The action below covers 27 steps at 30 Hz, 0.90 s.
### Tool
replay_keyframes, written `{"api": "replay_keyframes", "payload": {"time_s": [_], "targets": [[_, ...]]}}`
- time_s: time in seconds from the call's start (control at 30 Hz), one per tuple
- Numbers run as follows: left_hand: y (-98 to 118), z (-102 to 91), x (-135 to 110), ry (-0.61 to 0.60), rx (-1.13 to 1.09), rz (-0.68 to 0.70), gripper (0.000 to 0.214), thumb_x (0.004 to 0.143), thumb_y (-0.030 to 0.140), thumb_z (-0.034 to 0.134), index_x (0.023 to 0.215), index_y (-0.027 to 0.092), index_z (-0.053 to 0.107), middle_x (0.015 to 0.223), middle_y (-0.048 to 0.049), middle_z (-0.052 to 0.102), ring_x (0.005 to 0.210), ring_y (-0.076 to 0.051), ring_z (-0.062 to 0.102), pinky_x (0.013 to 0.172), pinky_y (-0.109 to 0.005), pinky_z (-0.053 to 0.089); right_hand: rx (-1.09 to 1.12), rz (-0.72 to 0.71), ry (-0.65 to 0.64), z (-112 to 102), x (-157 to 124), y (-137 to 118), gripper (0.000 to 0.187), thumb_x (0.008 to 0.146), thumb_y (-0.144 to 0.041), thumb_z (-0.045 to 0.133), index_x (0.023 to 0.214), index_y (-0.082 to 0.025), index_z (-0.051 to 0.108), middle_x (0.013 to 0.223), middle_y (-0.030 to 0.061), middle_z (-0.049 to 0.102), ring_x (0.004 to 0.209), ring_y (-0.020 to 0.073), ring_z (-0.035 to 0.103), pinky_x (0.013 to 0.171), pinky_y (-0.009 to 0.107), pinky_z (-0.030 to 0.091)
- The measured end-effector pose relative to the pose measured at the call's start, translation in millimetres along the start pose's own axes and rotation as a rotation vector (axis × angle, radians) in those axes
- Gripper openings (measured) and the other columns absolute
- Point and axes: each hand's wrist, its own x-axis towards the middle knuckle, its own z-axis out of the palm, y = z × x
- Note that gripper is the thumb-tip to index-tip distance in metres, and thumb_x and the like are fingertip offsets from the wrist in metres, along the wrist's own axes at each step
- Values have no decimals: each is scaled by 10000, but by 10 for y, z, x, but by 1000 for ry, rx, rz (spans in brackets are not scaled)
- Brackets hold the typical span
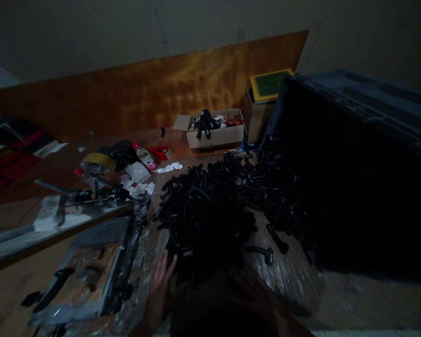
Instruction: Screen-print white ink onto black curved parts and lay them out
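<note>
A big heap of black plastic handle-like parts (210, 206) covers the middle of the wooden bench. My left hand (161, 285) lies at the heap's near left edge, fingers stretched out and flat, holding nothing. A dim, smeared shape that may be my right hand (259, 299) sits at the heap's near right edge; its fingers cannot be made out. A single black part (263, 252) lies loose just in front of the heap.
A large dark crate (354, 154) lies tipped on the right, parts spilling from it. A metal jig frame (87, 276) and tools sit left. Tape roll (98, 162), scraps, a small cardboard box (215, 128) and a yellow-edged box (268, 84) stand behind.
</note>
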Motion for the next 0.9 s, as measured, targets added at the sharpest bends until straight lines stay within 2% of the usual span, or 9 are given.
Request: {"api": "replay_keyframes", "payload": {"time_s": [0.1, 0.17, 0.23, 0.4, 0.53, 0.63, 0.73, 0.8, 0.9], "targets": [[65, 502, -301, -104, 50, -29, 910, 742, 452, 706, 1552, 382, 296, 1623, -110, 298, 1510, -375, 114, 1196, -620, 233, -75, -130, -127, 72, 323, 27, 475, 890, -258, 617, 1322, -456, 596, 1528, -3, 433, 1423, 240, 400, 1149, 532, 337], [111, 630, -208, -118, 62, -68, 840, 732, 456, 731, 1502, 324, 423, 1623, -155, 275, 1502, -402, 96, 1200, -631, 200, -155, -226, -190, 131, 509, 42, 499, 887, -272, 647, 1371, -369, 577, 1563, 63, 375, 1451, 257, 347, 1160, 523, 325], [118, 614, -2, -102, 40, -61, 785, 745, 433, 733, 1469, 273, 475, 1632, -170, 241, 1501, -403, 77, 1211, -610, 192, -221, -262, -210, 227, 683, 1, 511, 879, -338, 674, 1379, -288, 581, 1586, 120, 319, 1469, 294, 301, 1172, 543, 293], [24, 247, 545, 41, -27, 1, 834, 816, 153, 576, 1574, 230, 236, 1663, -157, 111, 1523, -315, 19, 1200, -573, 260, -297, -65, -160, 556, 1203, -394, 594, 810, -474, 732, 1343, -238, 616, 1515, 148, 455, 1423, 416, 353, 1152, 675, 222], [-26, -59, 747, -107, -58, 39, 982, 728, 56, 595, 1592, 209, 154, 1668, -144, 97, 1532, -297, 81, 1190, -489, 332, -434, -9, -208, 597, 1425, -568, 685, 704, -409, 832, 1332, -229, 627, 1405, 163, 577, 1345, 473, 434, 1092, 730, 268], [-61, -207, 684, -191, -118, 22, 936, 753, 12, 517, 1590, 264, 181, 1668, -94, 156, 1526, -263, 168, 1187, -446, 352, -434, -131, -246, 435, 1396, -370, 555, 747, -208, 742, 1293, -264, 656, 1398, 110, 594, 1357, 403, 453, 1104, 670, 323], [-214, -358, 517, -167, -230, 80, 860, 790, 51, 513, 1581, 233, 231, 1657, -101, 207, 1518, -248, 217, 1215, -439, 310, -343, -151, -263, 295, 1355, -83, 417, 836, -142, 528, 1160, -314, 726, 1313, 36, 665, 1300, 298, 541, 1108, 586, 383], [-463, -503, 379, -69, -307, 155, 779, 836, 134, 533, 1566, 225, 276, 1642, -92, 260, 1514, -228, 240, 1229, -437, 287, -337, -94, -209, 283, 1343, 25, 413, 820, -154, 491, 1093, -316, 755, 1244, 37, 704, 1239, 297, 587, 1091, 576, 406], [-1104, -798, 121, 138, -355, 127, 562, 926, 248, 481, 1486, 238, 433, 1543, -80, 458, 1435, -215, 409, 1197, -425, 353, -348, 28, -49, 381, 1326, -42, 387, 772, -208, 510, 1037, -294, 779, 1147, 74, 741, 1142, 319, 638, 1021, 531, 478]]}}
